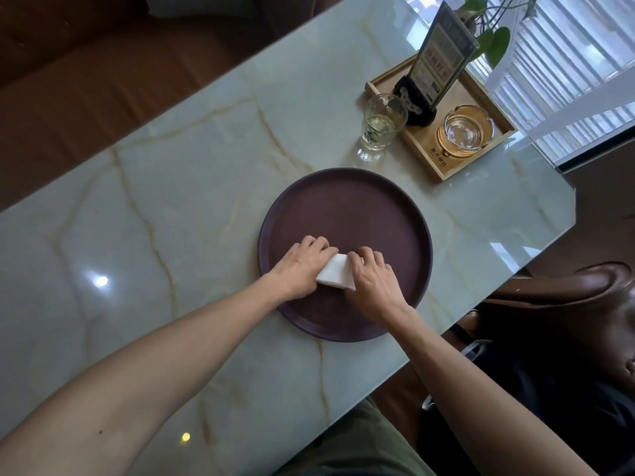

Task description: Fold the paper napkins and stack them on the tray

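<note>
**Both hands on a folded napkin over the round tray**

A pale green marble table (171, 187) with tan veins fills most of the view, running from near left to far right. Behind it on the far left stands a brown leather sofa (86, 63); a brown leather chair (577, 290) sits at the near right.

On the table, right of centre, lies a round dark purple-brown tray (360, 207) with a low raised rim. It holds one thing: a white paper napkin (335, 277), folded into a small flat shape, lying on the near-left part of the tray's floor.

The left hand (304, 264) comes in from the near left and grips the napkin's left side, fingers curled over its far edge. The right hand (372, 281) comes in from the near right and grips the right side, its fingers bent down over the paper's far corner. The two hands almost meet at the napkin's far edge.

Far right of the tray sits a rectangular wooden tray (438, 166) with a raised border. It contains a black stand holding a tilted menu card (436, 63) and, nearer, an amber glass ashtray (464, 134). Just left of this wooden tray, on the bare table, stands a clear drinking glass (379, 123) with a little pale liquid in the bottom.

Green plant leaves (494, 39) hang at the far right beside window blinds (567, 63).
</note>
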The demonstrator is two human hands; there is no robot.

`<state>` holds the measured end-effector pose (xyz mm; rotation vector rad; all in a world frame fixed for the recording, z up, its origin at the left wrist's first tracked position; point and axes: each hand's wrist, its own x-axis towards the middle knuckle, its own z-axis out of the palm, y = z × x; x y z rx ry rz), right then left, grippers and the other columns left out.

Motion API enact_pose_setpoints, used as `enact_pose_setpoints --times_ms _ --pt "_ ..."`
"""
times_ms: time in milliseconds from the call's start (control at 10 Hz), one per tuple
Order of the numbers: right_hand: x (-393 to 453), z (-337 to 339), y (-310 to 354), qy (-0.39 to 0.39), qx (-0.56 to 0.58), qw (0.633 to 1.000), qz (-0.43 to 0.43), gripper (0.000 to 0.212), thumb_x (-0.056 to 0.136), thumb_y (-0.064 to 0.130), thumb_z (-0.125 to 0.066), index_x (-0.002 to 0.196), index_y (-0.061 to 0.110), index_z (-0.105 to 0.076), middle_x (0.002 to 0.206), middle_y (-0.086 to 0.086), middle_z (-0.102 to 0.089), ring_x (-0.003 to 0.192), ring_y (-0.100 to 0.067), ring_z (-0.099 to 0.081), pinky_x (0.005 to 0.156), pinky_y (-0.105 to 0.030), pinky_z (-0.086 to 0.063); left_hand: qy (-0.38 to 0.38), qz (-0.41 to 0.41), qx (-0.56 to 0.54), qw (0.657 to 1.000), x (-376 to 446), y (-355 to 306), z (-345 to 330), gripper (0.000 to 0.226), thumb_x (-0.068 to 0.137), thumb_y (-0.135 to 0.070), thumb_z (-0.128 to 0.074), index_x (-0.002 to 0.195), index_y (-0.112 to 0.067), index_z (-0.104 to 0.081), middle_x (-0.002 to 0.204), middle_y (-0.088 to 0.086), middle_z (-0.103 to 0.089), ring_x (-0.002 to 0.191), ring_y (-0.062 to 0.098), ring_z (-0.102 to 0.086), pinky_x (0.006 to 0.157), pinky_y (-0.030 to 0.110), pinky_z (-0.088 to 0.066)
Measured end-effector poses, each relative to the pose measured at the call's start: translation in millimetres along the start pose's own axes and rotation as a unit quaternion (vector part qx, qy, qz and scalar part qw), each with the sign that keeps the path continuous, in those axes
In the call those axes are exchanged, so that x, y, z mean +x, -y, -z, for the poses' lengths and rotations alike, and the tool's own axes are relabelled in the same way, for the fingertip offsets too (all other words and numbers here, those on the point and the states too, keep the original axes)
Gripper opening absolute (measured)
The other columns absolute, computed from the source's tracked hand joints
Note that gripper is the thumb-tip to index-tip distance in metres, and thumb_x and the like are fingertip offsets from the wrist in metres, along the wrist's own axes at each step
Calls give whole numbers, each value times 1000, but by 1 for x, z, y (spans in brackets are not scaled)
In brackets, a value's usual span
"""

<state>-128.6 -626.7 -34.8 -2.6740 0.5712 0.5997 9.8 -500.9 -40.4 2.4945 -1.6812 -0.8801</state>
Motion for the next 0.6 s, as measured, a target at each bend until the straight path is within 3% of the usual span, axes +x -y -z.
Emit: enact_pose_setpoints --times_ms 100,200,300,400,500,600 --pt "-2 3 1 17 21 999 -27 83 81 38 -70 149 11 -33 142 -10 -43 127 -34 -46 95 -44 -46 -5 28 -19 999 -3 0 -3 90 78 -4 -68 157 -16 -26 144 9 -38 126 31 -44 97 40 -43" --pt "-11 8 2 4 40 996 -82 83 77 44 -69 144 8 -36 134 -10 -48 122 -34 -49 94 -46 -48 -19 83 -38 996 -12 -2 -4 96 76 -7 -70 158 -11 -20 142 12 -37 123 32 -44 99 39 -43" --pt "-22 7 1 6 54 989 -139 39 81 30 -58 112 10 -46 117 -9 -56 111 -35 -54 84 -45 -47 -28 119 -53 991 -24 -3 -9 78 73 -9 -70 144 -8 -38 131 12 -42 117 33 -48 96 39 -46" --pt "-29 5 2 48 69 985 -153 20 86 17 -50 103 10 -45 116 -12 -56 107 -36 -57 79 -43 -47 1 150 -71 986 -34 -7 -14 58 74 -9 -68 128 -9 -47 127 13 -42 116 33 -47 94 39 -46" --pt "-30 2 5 53 71 989 -116 25 89 16 -49 112 7 -49 117 -11 -55 106 -34 -56 78 -42 -48 5 151 -82 985 -38 -8 -17 50 77 -7 -67 124 -10 -49 127 12 -41 115 32 -47 93 38 -45" --pt "-31 4 6 39 60 987 -144 25 90 18 -50 112 6 -50 119 -13 -56 109 -36 -56 80 -42 -49 15 174 -70 982 -43 -9 -16 54 79 -13 -70 128 -11 -49 131 12 -42 119 33 -46 97 39 -45"
